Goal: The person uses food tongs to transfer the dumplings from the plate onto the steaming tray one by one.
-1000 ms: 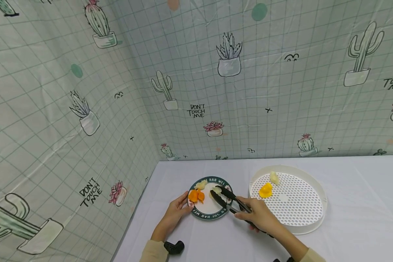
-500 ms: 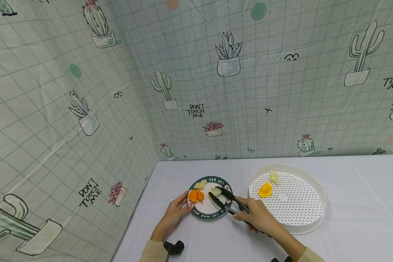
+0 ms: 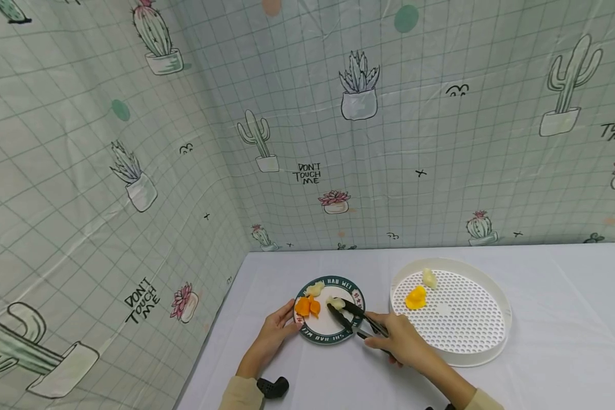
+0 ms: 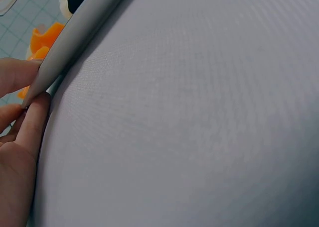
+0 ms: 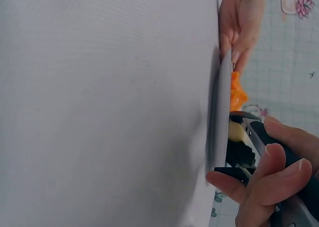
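A round white plate [image 3: 330, 340] with a dark green lettered rim lies on the table. My left hand [image 3: 270, 336] pinches its left edge, thumb above and fingers beneath in the left wrist view. Black-tipped tongs [image 3: 374, 326] are gripped in my right hand [image 3: 402, 340], pointing left over the plate. Between the tong tips is a pale yellow piece of food [image 3: 335, 303], seen low over the plate in the right wrist view. Orange pieces [image 3: 303, 307] and another pale yellow piece [image 3: 315, 289] sit on the plate's left side.
Right of the plate stands a round white perforated tray [image 3: 506, 327] with a raised rim. It bears a bright yellow piece [image 3: 416, 298] and a pale piece [image 3: 430, 278]. A patterned cloth hangs behind and to the left of the white-covered table.
The tong tips have come slightly nearer the front and drawn closer together around the pale yellow piece, which shifted a little with them. The left hand and plate stay in place.
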Motion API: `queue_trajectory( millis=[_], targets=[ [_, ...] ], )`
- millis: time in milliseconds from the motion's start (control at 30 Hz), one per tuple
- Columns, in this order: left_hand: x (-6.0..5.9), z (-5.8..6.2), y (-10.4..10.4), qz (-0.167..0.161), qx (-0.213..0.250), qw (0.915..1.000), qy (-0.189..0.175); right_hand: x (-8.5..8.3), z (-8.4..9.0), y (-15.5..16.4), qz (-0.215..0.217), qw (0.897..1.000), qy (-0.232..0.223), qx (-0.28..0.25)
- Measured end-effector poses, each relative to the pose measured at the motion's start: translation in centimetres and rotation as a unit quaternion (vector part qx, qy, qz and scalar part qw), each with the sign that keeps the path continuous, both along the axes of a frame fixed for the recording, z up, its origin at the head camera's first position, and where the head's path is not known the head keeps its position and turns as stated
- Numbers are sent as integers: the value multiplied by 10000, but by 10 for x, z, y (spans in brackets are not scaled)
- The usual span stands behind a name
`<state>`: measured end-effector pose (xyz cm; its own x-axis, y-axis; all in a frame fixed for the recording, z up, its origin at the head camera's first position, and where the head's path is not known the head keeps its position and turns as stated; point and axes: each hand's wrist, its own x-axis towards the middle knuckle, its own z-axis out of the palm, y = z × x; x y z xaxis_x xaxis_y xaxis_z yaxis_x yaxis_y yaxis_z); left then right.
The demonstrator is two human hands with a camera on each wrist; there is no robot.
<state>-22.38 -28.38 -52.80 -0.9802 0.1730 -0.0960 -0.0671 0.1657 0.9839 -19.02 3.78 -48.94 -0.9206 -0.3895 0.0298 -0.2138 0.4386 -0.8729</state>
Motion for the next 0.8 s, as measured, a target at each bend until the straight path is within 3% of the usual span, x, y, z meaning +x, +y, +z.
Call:
queue_trajectory(
  millis=[467,800],
  targets=[
    [0,0,1,78,-281,9996,-14,1,4,8,-16,9999,-7,128],
    [0,0,1,77,-190,9998,-6,6,11,17,25,9999,127,84]
  ],
)
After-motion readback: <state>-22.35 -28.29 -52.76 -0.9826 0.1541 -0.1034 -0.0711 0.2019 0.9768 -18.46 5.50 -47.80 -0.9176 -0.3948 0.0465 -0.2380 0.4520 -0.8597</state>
